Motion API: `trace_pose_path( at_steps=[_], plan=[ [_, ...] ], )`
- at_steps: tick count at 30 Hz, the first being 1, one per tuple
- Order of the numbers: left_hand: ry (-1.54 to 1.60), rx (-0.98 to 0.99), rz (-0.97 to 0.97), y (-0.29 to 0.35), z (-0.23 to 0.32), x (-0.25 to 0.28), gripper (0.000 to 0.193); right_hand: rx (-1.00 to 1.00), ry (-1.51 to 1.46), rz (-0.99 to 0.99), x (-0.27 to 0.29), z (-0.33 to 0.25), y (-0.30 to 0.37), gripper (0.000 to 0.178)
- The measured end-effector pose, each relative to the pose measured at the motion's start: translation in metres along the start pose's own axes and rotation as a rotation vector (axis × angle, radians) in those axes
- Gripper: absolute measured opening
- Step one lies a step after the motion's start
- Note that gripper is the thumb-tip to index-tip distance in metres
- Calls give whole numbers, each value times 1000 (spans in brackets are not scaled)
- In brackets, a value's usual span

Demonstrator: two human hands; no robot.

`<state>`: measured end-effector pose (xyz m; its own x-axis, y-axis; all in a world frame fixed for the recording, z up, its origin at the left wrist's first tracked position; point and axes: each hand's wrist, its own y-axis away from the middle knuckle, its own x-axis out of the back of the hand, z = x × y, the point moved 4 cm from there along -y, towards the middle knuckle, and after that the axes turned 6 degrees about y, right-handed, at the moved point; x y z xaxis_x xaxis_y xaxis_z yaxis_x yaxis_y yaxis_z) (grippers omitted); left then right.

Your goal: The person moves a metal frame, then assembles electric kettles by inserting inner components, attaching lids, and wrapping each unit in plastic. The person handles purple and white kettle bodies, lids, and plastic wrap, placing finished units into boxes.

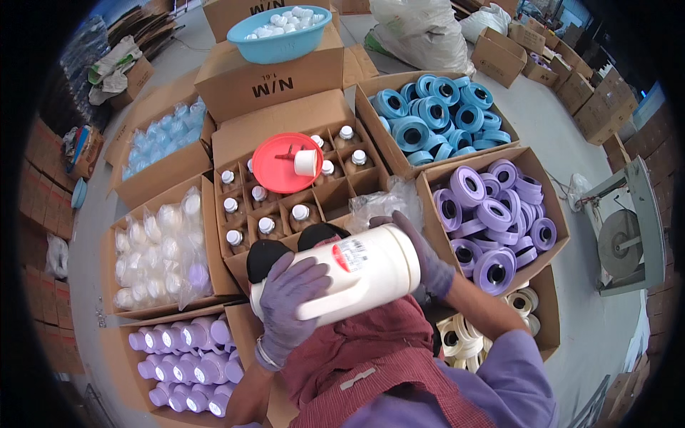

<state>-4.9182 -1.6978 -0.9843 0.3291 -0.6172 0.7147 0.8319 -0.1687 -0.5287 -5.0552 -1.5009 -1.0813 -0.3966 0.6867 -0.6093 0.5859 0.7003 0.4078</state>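
White jug (385, 267) hangs above the red apron (399, 389), long axis roughly eight to two o'clock, at three o'clock from the half-spread left hand (291, 292) gripping it (nearer the handle (332, 299)), while the right hand (429, 262) curls around its two-o'clock end.

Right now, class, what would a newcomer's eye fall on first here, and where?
First, the big white jug at the centre, held slantwise between the gloved left hand and right hand. Beyond it, a bright red dish rests over white-capped bottles. To the right, blue rings and purple rings lie heaped.
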Motion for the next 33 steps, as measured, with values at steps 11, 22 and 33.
trace_pose_path(
  at_steps=[11,22,33],
  plan=[
    [131,51,68,-14,-4,7,24,-165,-154,-111,21,9,-36,67],
    [236,225,149,-17,-22,13,27,-15,-33,44,4,-10,-47,56],
    [631,776,366,24,-55,9,25,396,623,-239,-37,-45,-40,71]
  ],
)
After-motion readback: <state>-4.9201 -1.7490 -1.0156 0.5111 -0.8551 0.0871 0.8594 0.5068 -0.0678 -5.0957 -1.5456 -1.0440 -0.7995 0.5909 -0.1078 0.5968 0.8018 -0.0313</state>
